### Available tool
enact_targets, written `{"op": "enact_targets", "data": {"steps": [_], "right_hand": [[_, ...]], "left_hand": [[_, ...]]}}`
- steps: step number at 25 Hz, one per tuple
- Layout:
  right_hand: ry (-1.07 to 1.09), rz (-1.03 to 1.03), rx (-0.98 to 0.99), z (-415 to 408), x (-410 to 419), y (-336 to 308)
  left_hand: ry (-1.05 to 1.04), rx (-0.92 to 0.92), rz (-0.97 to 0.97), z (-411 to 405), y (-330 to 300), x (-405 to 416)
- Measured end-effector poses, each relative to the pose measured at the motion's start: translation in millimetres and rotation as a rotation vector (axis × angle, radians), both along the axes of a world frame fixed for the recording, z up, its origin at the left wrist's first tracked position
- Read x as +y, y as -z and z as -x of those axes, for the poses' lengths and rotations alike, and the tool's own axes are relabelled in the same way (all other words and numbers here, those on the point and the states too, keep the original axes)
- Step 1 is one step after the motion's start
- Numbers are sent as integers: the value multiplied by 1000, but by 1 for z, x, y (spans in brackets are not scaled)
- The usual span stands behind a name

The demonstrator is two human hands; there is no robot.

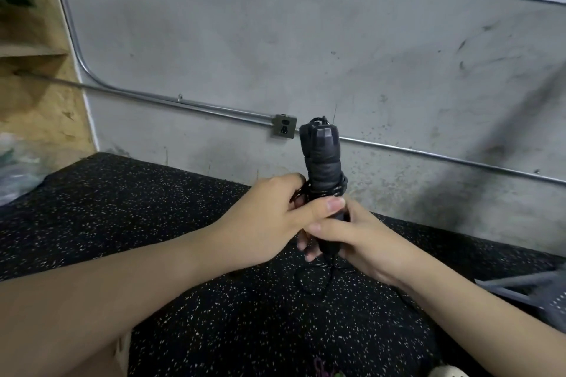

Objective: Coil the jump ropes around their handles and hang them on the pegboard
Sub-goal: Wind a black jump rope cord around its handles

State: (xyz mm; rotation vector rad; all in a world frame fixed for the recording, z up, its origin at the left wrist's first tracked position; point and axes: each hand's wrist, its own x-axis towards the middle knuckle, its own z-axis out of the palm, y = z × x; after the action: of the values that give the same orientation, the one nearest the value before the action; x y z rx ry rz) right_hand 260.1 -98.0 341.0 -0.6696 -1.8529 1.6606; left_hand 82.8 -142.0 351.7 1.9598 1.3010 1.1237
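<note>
Jump-rope handles (pixel 321 156) upright: right hand (pixel 361 242) clamps base as anchor; left hand (pixel 269 220) pinches cord (pixel 309 281), likely keeping wraps taut.

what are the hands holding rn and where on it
Both hold the black jump rope handles, upright: right hand grips the lower end, left hand the middle, at the coiled rope.

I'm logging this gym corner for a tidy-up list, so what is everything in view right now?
jump rope handles: one pair, black, held upright together, centre
rope: one, black, partly wound on the handles, rest loose on the floor
floor: black rubber, white flecks
wall: grey concrete
conduit: one, metal, along the wall
outlet box: one, grey, on the conduit
wooden shelving: left edge
left hand: grips handles
right hand: grips handles below
</note>
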Motion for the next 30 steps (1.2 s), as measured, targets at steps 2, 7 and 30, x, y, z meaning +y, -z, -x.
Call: {"op": "enact_targets", "data": {"steps": [2, 7, 30], "right_hand": [[-18, 11, 6, -4, -5, 1], [189, -108, -33, -15, -13, -3], [-178, 338, 7, -37, -21, -15]], "left_hand": [[67, -51, 55, 1, 4, -1], [-94, 186, 121, -2, 3, -3], [120, -58, 16, -5, 4, -6]]}}
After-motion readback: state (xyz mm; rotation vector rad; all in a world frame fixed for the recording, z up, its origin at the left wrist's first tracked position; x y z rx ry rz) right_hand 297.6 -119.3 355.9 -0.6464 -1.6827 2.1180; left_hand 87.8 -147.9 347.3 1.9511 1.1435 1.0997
